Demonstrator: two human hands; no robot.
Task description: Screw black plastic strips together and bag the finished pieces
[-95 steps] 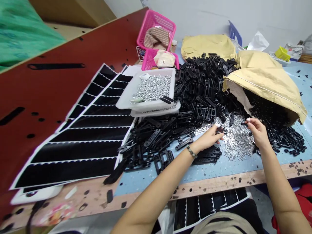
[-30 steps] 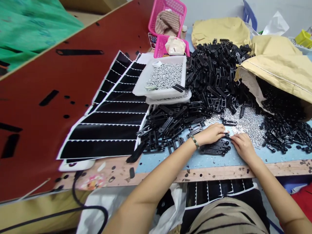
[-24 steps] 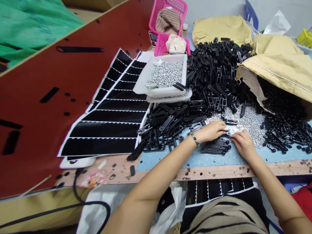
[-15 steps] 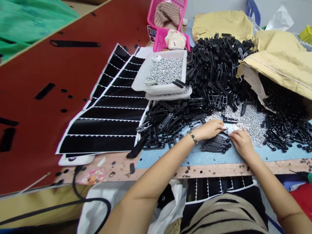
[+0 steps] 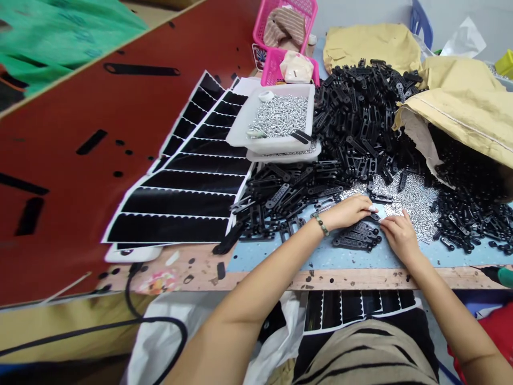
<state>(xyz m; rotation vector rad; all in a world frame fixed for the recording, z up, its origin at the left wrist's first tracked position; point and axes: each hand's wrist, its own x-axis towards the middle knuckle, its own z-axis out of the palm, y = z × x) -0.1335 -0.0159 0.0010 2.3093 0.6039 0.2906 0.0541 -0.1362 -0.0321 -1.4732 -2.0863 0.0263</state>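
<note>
My left hand (image 5: 352,210), with a bead bracelet at its wrist, is closed on a small black plastic link (image 5: 375,217), mostly hidden by the fingers. White wrapping shows at one fingertip. Just right of it, my right hand (image 5: 401,235) pinches at the link's end; whatever is between its fingertips is too small to make out. A row of black plastic strips (image 5: 355,238) lies under and in front of my left hand. Behind my right hand spreads a heap of small silver metal pins (image 5: 422,206).
A large pile of black plastic parts (image 5: 360,115) rises at the back. Tubs of silver pins (image 5: 280,115) stand left of it, beside black sticker sheets (image 5: 176,200). An open paper sack (image 5: 460,117) and smaller black pieces (image 5: 460,224) lie right. A green-handled tool (image 5: 504,276) is at the right edge.
The view has shifted slightly, so the table's things sit a little farther right. Both hands stay close together at the link, almost in the same pose.
</note>
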